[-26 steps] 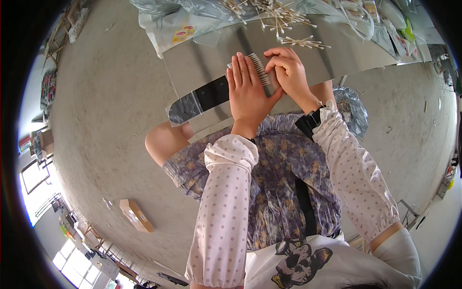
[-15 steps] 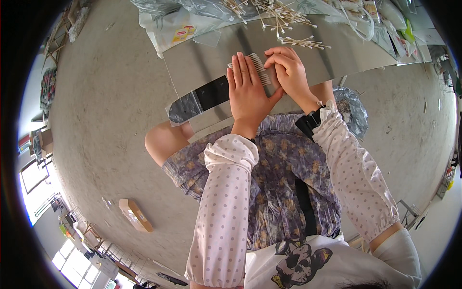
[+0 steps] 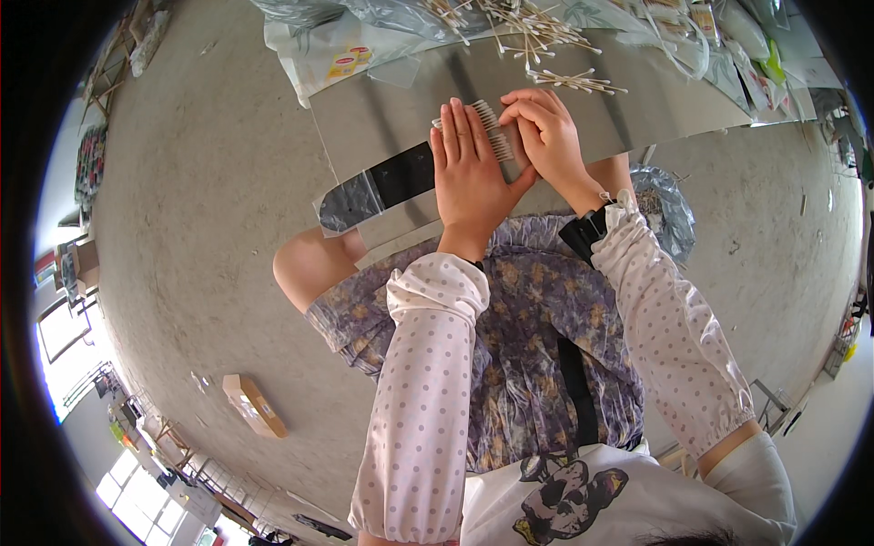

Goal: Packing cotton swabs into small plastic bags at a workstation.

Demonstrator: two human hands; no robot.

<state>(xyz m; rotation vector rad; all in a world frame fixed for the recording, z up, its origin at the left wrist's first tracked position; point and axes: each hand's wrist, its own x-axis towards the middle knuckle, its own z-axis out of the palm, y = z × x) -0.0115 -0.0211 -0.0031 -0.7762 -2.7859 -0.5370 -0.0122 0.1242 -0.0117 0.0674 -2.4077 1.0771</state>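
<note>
My left hand lies flat, fingers stretched and close together, over a row of cotton swabs. The swabs sit side by side with their white tips showing past my fingers; the rest is hidden beneath the palm. My right hand is just to the right, its fingers curled, with the fingertips by the swab ends. Whatever is between those fingers, if anything, cannot be seen. A black strip with a clear plastic-covered end reaches left from under my left hand. All this is on a grey metal-looking board over my lap.
A loose pile of cotton swabs is at the board's far side, with a smaller bunch nearer. Clear plastic bags and packed swabs line the back. A grey plastic bag stands right of my knee; a cardboard box lies on the floor.
</note>
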